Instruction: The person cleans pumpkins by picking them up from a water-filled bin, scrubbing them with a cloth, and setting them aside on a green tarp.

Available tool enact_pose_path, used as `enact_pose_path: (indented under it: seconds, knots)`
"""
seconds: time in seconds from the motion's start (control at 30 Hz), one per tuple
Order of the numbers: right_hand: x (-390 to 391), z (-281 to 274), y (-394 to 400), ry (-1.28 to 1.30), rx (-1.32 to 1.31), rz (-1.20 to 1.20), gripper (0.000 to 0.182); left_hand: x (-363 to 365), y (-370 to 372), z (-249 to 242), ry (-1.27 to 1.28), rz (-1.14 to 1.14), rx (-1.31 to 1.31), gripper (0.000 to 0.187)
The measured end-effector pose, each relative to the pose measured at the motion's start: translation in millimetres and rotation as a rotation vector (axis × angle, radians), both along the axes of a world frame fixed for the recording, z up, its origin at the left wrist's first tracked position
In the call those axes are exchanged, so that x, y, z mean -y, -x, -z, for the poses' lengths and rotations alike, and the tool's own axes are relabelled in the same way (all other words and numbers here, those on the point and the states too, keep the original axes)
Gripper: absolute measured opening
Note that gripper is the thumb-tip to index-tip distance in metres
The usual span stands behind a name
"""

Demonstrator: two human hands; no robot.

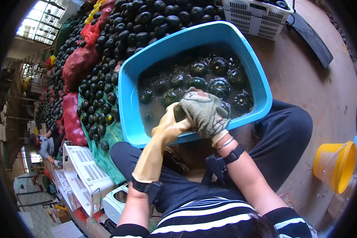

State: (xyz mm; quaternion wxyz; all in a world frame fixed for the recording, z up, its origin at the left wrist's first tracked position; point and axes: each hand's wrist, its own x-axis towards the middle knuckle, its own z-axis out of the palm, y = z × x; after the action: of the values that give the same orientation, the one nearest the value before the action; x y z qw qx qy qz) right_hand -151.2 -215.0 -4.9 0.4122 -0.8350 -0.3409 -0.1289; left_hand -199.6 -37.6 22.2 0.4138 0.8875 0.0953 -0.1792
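A blue plastic tub (127, 99) sits between my knees, filled with murky water and several dark green round squashes (219, 86). My left hand (171, 123), in a long tan rubber glove, meets my right hand (204, 113) at the tub's near rim. The right hand wears a grey-green knitted glove over a tan cuff. It is folded over the left hand's fingers and hides them. I cannot tell whether a squash is held between the two hands.
A large heap of dark squashes (146, 20) and red mesh sacks (77, 65) lies beyond the tub. White crates stand at the far right (258, 18) and near left (83, 174). A yellow bucket (335, 166) lies on the brown floor. Another person (45, 144) works at the left.
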Motion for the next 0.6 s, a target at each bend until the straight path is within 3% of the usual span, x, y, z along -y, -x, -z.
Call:
enact_pose_path:
  seconds: [0.03,0.07,0.1,0.13,0.17,0.2,0.23,0.3,0.33,0.37,0.43,0.47,0.57,0.6]
  knots:
    - [3.6,-5.6,-2.0,0.102,-0.022,-0.038,0.024,2.5,1.3,-13.8,0.004,-0.003,-0.001,0.085]
    - [9.4,-23.8,2.8,0.096,-0.201,-0.103,0.032,14.8,4.5,-48.9,-0.144,0.018,-0.066,0.085]
    - [4.6,-11.3,-2.3,0.060,-0.160,-0.086,0.037,19.6,6.9,-67.4,-0.293,0.039,-0.133,0.086]
    - [4.2,-0.7,-4.4,0.041,-0.174,-0.067,0.040,-0.7,4.0,-51.4,-0.159,0.133,-0.111,0.094]
    - [3.2,0.1,-4.6,0.021,-0.189,-0.047,0.043,-4.5,-0.5,-45.8,0.044,0.020,-0.159,0.071]
    - [1.7,2.4,1.2,-0.133,-0.120,0.033,0.047,-21.2,-10.1,-9.9,0.151,0.037,0.128,0.057]
    - [-1.8,-10.5,1.6,0.024,-0.166,0.065,0.037,-35.4,-18.5,19.8,0.257,0.057,0.423,0.046]
    - [-15.4,-29.6,0.9,0.362,-0.204,0.092,0.025,17.6,-23.4,-27.0,0.192,-0.483,0.049,0.040]
    - [-20.9,11.5,10.2,-0.069,-0.146,0.071,0.019,5.7,-28.2,8.7,0.085,-0.401,0.243,0.040]
    - [-19.9,2.4,3.1,0.249,0.041,0.022,0.037,10.2,-29.3,2.1,0.088,-0.401,0.239,0.040]
    - [7.1,5.7,15.2,-0.198,-0.138,-0.117,0.068,21.0,-28.3,-18.0,0.277,-0.315,0.187,0.040]
    - [6.9,12.6,13.1,-0.327,-0.088,-0.092,0.093,18.2,-39.1,-10.5,0.529,-0.146,0.270,0.040]
    - [-1.1,19.8,22.6,-0.503,-0.221,0.014,0.104,35.5,-48.5,-3.1,0.880,-0.360,0.327,0.040]
    - [0.3,23.4,24.7,-0.499,-0.220,0.009,0.104,27.4,-55.6,14.3,0.741,-0.357,0.428,0.042]
